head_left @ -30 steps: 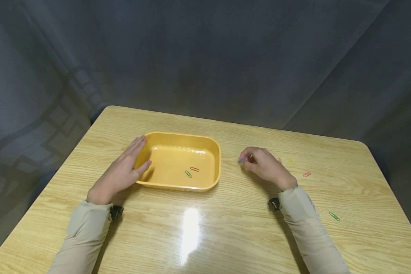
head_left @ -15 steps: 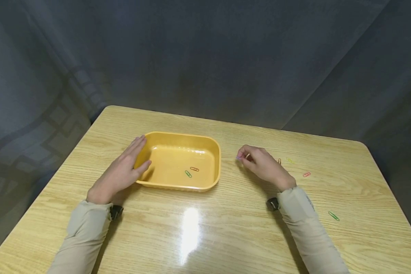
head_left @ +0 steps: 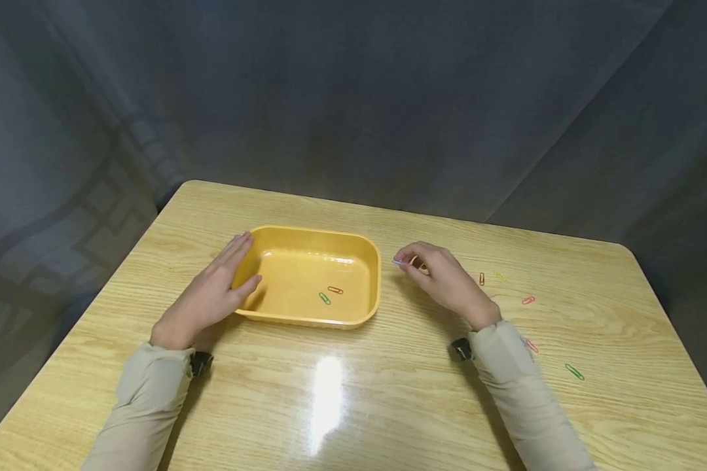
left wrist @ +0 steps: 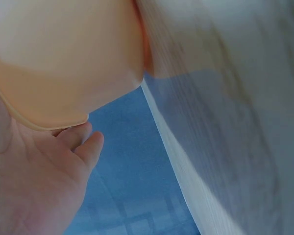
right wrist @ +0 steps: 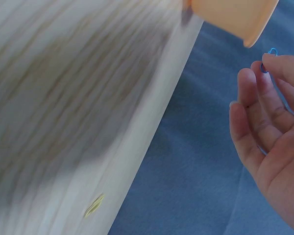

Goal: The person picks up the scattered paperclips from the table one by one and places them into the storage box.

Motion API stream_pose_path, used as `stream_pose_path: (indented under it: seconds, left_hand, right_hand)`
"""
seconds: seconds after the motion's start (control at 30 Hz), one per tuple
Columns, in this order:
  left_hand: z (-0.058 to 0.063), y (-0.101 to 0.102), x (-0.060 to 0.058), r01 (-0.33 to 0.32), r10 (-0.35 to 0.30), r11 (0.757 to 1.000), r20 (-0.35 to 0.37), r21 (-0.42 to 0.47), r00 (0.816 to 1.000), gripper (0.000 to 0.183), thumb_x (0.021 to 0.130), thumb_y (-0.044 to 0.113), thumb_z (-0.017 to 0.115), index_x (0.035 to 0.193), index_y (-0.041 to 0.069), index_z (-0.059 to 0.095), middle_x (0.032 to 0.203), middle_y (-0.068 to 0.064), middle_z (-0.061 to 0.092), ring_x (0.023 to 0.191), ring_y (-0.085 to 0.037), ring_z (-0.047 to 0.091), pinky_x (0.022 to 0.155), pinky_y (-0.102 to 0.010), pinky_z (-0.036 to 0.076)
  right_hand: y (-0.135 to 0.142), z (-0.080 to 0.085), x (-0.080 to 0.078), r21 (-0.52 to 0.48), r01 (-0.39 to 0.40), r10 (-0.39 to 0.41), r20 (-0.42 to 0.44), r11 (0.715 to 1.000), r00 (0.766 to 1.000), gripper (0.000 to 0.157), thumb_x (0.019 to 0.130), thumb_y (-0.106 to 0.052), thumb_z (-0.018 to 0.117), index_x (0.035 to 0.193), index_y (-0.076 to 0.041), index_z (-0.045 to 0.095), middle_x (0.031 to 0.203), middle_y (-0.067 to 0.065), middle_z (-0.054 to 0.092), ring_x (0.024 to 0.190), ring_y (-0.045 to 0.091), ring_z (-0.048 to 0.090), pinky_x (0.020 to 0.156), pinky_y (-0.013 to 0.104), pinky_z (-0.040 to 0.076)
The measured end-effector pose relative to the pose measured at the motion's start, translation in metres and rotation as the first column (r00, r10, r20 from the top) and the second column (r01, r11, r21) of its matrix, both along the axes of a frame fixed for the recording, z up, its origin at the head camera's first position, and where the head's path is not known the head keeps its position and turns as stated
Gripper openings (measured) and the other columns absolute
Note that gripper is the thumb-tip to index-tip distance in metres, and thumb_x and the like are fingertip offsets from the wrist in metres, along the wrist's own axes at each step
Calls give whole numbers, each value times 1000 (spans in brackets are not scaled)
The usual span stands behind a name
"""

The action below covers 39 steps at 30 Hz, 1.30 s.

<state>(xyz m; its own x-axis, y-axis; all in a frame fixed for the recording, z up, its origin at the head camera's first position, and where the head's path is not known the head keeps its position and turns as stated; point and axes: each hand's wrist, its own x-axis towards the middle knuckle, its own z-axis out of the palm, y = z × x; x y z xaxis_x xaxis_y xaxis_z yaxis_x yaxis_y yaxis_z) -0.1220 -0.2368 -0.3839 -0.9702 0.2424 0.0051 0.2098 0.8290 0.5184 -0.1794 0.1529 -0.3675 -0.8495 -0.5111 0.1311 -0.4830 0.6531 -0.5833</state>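
Note:
My right hand [head_left: 444, 278] pinches a blue paper clip [right wrist: 272, 51] between thumb and forefinger. It is just right of a yellow plastic basin [head_left: 306, 320], above the table. The clip sticks out past the fingertips. My left hand [head_left: 206, 297] rests against the basin's left end, its fingers straight along the rim and the thumb over the inner side. In the left wrist view the basin's wall [left wrist: 68, 58] covers part of that hand. Inside the basin lie a green paper clip [head_left: 325, 298] and a brownish-red paper clip [head_left: 335, 290].
On the wood-grain table [head_left: 259, 405], right of my right hand, lie a brownish-red clip [head_left: 481, 279], a yellow clip [head_left: 500, 277], a pink clip [head_left: 528, 300] and a green clip [head_left: 575, 371]. Another pink clip [head_left: 531, 345] shows beside the right sleeve. A dark curtain [head_left: 353, 104] hangs behind.
My right hand has moved left and slightly away from me, bringing the blue paper clip closer to the basin. A pink clip has come into view beside the sleeve. My left hand stays put.

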Motion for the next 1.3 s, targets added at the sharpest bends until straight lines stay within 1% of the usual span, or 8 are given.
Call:
stream_pose_path:
  seconds: [0.27,0.47,0.7,0.9,1.13,1.3]
  left_hand:
    - [-1,0,0,-4,4,1000,6,-6,1000,76,101,30,55,158,1,13,167,-16,9,156,-33,6,125,-55,14]
    - [-1,0,0,-3,3,1000,6,-6,1000,76,101,30,55,158,1,14,167,-16,9,156,-33,7,125,-54,13]
    - [-2,-1,-1,3,-3,1000,-8,-8,1000,76,101,29,55,158,0,15,167,-17,11,155,-34,8,125,-54,14]
    - [-4,-1,-1,8,-8,1000,-23,-9,1000,73,102,28,53,157,-1,15,166,-19,12,155,-36,9,125,-54,14]
    - [-3,-1,-1,6,-6,1000,-17,-5,1000,71,104,29,49,158,-1,15,167,-18,11,155,-35,9,125,-54,14]
    - [-2,-1,-1,8,-8,1000,-19,-4,1000,70,104,29,49,157,-1,15,167,-18,11,155,-35,9,125,-54,14]
  right_hand:
    - [-17,7,0,-46,-19,18,-9,999,1000,15,98,-14,62,109,-8,69,108,4,71,91,17,63,84,37,56]
    - [-31,11,-2,-65,-35,34,-7,997,999,16,99,-16,62,110,-8,70,108,3,71,91,16,63,85,35,56]
    - [-50,13,-2,-102,-80,76,-37,992,996,15,97,-10,63,110,-6,70,109,6,72,90,17,63,84,35,56]
    - [-67,9,-2,-117,-121,119,-23,986,993,14,97,-10,63,108,-5,70,104,7,72,88,16,62,80,33,56]
    - [-80,-3,-4,-97,-151,150,-16,984,989,14,97,-8,63,108,-5,71,105,6,72,89,16,63,79,30,55]
    - [-85,-7,-6,-75,-164,164,-8,984,986,15,97,-7,62,109,-4,71,105,7,72,91,17,63,80,29,55]
